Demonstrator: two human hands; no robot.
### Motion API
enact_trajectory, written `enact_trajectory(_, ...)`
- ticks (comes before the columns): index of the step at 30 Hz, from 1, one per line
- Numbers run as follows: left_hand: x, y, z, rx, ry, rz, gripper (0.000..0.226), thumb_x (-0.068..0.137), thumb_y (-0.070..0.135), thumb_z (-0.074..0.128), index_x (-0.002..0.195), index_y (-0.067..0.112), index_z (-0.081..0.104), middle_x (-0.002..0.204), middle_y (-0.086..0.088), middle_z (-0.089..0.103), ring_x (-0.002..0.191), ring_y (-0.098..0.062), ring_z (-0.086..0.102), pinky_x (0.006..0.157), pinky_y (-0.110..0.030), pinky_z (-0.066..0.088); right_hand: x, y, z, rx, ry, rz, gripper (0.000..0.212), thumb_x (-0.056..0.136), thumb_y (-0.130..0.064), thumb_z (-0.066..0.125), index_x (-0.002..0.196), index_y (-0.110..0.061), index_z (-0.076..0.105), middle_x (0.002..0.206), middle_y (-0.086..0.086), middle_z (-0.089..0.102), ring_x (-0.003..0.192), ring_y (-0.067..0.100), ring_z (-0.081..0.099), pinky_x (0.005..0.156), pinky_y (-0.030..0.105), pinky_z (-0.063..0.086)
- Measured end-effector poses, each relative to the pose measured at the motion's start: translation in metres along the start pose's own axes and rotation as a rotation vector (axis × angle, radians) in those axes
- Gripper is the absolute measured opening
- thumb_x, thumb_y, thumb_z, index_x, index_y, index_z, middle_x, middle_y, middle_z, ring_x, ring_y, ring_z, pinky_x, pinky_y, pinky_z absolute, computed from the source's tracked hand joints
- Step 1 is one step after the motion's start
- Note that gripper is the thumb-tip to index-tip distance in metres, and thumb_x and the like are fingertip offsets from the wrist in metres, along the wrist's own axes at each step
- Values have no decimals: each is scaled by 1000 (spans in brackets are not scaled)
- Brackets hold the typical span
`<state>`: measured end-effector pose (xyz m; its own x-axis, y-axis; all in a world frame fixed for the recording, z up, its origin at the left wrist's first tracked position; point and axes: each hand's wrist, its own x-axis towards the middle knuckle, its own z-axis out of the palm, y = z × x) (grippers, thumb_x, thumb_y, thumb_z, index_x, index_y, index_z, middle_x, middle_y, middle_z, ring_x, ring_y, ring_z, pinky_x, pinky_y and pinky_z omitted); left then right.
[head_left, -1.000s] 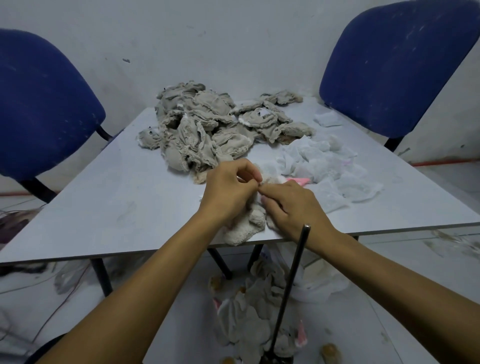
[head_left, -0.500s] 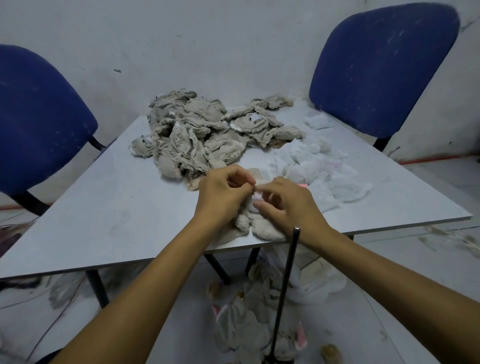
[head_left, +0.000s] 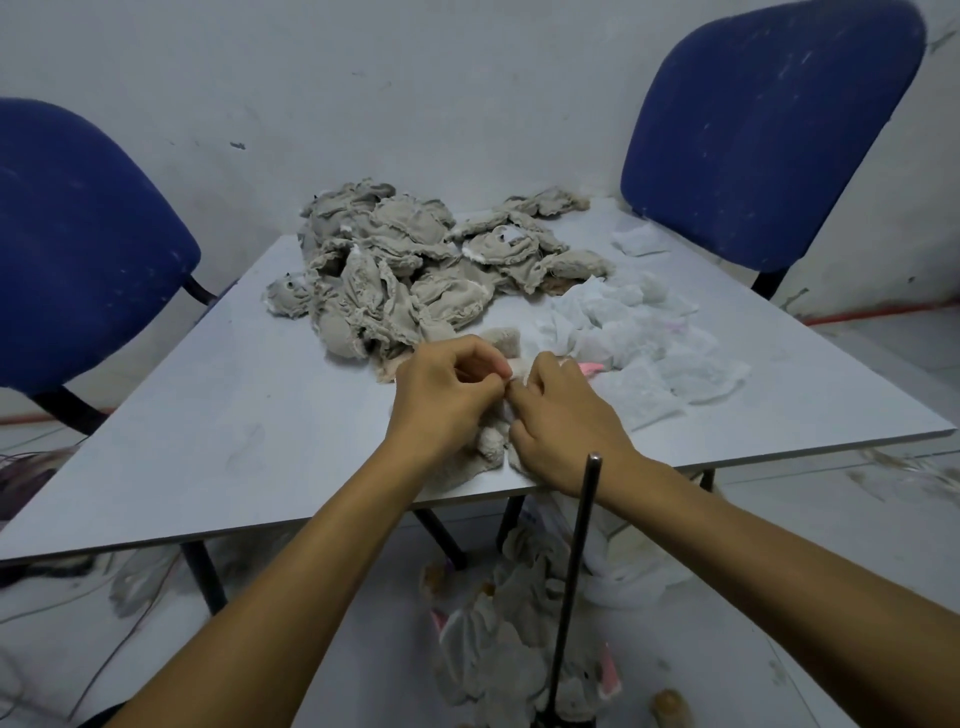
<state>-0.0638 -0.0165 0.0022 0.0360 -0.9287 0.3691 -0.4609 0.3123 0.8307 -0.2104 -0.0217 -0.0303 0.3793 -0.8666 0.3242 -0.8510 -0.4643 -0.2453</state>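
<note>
A small, soft, beige toy skin (head_left: 492, 442) lies flat on the pale grey surface (head_left: 234, 415), right by the near edge. Its long side runs from that edge toward the big pile of grey-beige cloth toy skins (head_left: 395, 270). The left hand (head_left: 447, 395) sits on its left side and the right hand (head_left: 566, 421) on its right side, so both are just as near. Both hands have their fingers curled in. The fingertips meet in the middle and pinch a bit of the toy skin. The pinched bit is too small to see well. The job looks like pulling or turning the toy skin at that spot.

There is open room on the surface to the left. To the right, thin white mesh pieces (head_left: 639, 338) and a small pink bit (head_left: 589, 368) lie just beside the right hand. A dark metal rod (head_left: 582, 545) stands in front of the right wrist, so that arm has less room to pull back. The near edge is close, so the toy skin could slip off.
</note>
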Motion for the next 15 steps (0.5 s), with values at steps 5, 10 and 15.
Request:
enact_trajectory(5, -1, -3, 1, -58, -2, -56, 28, 79, 1, 72, 68, 26, 71, 67, -1, 69, 64, -12, 64, 61, -41, 55, -4, 4, -3, 163, 131, 15, 34, 87, -18, 48, 115, -14, 67, 97, 2, 51, 94, 26, 52, 68, 30, 37)
enact_trajectory(10, 2, -5, -1, -93, 64, -111, 31, 78, 0, 72, 65, 28, 71, 68, 0, 71, 65, -16, 66, 61, -40, 57, -10, 4, -3, 261, 186, -20, 44, 78, -2, 53, 116, -12, 72, 107, 10, 64, 96, 25, 54, 77, 35, 46)
enact_trajectory(15, -4, -1, 4, -21, 5, -34, 30, 77, -2, 70, 68, 26, 70, 61, 11, 66, 60, -4, 62, 59, -21, 49, 1, 5, 3, 6, 12, 34, 48, 82, -11, 49, 122, -38, 52, 95, 0, 22, 91, 23, 33, 68, 34, 30)
